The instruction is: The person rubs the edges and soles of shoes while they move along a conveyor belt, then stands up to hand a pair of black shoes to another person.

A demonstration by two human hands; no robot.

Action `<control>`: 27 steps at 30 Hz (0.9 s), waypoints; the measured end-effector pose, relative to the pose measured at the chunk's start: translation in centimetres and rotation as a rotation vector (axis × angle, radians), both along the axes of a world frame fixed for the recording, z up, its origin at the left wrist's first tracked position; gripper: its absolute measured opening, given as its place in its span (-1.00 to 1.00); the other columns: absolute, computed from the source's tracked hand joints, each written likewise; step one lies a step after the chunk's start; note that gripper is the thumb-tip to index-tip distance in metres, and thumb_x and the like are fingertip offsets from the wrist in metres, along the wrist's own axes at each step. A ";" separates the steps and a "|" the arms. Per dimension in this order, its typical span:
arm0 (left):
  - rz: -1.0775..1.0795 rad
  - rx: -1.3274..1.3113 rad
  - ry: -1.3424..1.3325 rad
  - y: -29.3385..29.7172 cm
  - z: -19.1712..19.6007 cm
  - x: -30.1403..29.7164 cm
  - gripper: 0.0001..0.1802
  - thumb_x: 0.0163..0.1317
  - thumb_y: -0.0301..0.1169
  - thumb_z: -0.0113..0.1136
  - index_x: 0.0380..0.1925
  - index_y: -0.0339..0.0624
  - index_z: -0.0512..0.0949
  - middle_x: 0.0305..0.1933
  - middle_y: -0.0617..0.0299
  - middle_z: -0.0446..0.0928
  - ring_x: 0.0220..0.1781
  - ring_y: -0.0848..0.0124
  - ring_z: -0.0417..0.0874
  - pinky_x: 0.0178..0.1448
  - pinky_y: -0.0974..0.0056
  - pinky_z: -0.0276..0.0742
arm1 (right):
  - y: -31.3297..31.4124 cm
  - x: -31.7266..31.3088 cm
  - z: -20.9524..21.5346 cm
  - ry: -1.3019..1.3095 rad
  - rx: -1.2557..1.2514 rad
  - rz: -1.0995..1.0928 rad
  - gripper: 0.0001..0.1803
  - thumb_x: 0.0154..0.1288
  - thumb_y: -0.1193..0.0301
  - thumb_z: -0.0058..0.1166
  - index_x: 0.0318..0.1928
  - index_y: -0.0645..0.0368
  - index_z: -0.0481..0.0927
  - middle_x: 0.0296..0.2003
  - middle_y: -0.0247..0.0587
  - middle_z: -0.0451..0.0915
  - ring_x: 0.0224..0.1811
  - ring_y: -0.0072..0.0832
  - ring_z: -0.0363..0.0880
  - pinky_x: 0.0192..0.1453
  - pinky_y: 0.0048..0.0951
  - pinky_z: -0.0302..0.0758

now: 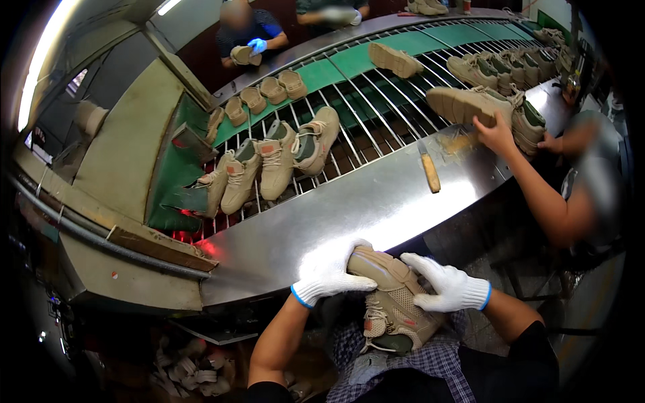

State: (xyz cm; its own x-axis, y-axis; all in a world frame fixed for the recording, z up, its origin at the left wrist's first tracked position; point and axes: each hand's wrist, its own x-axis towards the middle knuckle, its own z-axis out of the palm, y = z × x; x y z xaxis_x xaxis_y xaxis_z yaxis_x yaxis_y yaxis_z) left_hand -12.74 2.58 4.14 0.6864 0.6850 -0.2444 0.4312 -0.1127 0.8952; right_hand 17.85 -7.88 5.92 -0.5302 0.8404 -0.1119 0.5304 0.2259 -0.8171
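Observation:
I hold a tan lace-up shoe (pixel 388 295) against my lap, toe pointing away from me toward the steel counter. My left hand (pixel 330 272), in a white knit glove, is clamped over the toe end. My right hand (pixel 449 287), also gloved in white, grips the shoe's side near the heel. Laces and the shoe's opening face down toward my checked apron.
A curved steel counter (pixel 349 215) borders a rod conveyor (pixel 376 114) carrying several tan shoes (pixel 275 161). A wooden-handled brush (pixel 429 170) lies on the steel. A person at right holds a shoe (pixel 470 104); another across wears blue gloves (pixel 256 46).

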 end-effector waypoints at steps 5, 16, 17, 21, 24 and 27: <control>-0.010 -0.087 -0.005 0.5 -1.1 0.9 -0.05 0.00 -0.12 0.76 0.34 -0.20 0.45 0.19 0.11 0.58 0.31 0.31 0.56 0.40 0.15 0.52 | -2.6 -0.7 0.0 -0.156 0.045 -0.102 -0.12 0.29 0.38 0.23 0.57 0.28 0.20 0.36 0.39 0.45 0.13 0.16 0.73 0.16 -0.12 0.76; -0.101 0.166 -0.010 2.1 -0.1 0.3 -0.04 -0.01 0.01 0.71 0.31 -0.23 0.50 0.21 -0.05 0.60 0.27 0.11 0.64 0.36 0.07 0.56 | 4.8 -5.1 -3.1 -0.138 0.619 -0.218 -0.48 0.29 0.43 0.33 0.26 0.24 0.61 0.01 -0.04 0.72 -0.17 -0.13 0.78 -0.18 -0.24 0.76; -0.111 0.141 -0.032 2.2 0.0 0.4 -0.05 0.01 0.01 0.69 0.33 -0.22 0.50 0.21 -0.07 0.60 0.28 0.09 0.64 0.36 0.06 0.57 | 5.4 -5.5 -2.9 -0.145 0.610 -0.173 -0.48 0.30 0.41 0.33 0.27 0.22 0.61 0.00 -0.07 0.72 -0.19 -0.13 0.78 -0.19 -0.24 0.75; -0.067 0.046 0.013 1.5 0.1 0.5 -0.04 0.03 -0.03 0.69 0.36 -0.25 0.46 0.23 -0.10 0.58 0.28 0.06 0.64 0.37 0.05 0.57 | 7.7 -6.0 -1.8 -0.294 0.395 -0.132 -0.69 0.50 0.13 0.20 0.04 0.06 0.67 -0.22 -0.06 0.75 -0.32 -0.14 0.78 -0.25 -0.21 0.72; -0.030 0.042 0.045 1.8 0.7 0.9 -0.04 0.03 -0.07 0.71 0.34 -0.28 0.45 0.22 -0.08 0.59 0.27 0.10 0.66 0.34 0.10 0.59 | 9.3 -6.5 -1.1 -0.313 0.122 -0.136 -0.50 0.64 -0.08 -0.08 -0.04 0.09 0.67 -0.36 0.04 0.73 -0.35 0.00 0.76 -0.19 -0.06 0.69; -0.039 0.133 0.001 1.3 -0.4 0.4 -0.09 0.07 -0.06 0.68 0.33 -0.25 0.47 0.23 -0.07 0.59 0.26 0.10 0.67 0.34 0.09 0.59 | 8.2 -6.5 -0.1 -0.262 0.072 -0.130 -0.46 0.68 -0.03 -0.17 -0.04 0.18 0.69 -0.38 0.08 0.73 -0.32 0.06 0.76 -0.14 -0.02 0.68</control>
State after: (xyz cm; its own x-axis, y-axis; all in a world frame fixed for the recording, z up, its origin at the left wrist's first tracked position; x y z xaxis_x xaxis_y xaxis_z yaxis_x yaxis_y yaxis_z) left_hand -12.32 3.88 3.69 0.7129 0.6842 -0.1537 0.4253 -0.2475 0.8706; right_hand 11.38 0.31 5.80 -0.3788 0.9100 -0.1687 0.7493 0.1945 -0.6330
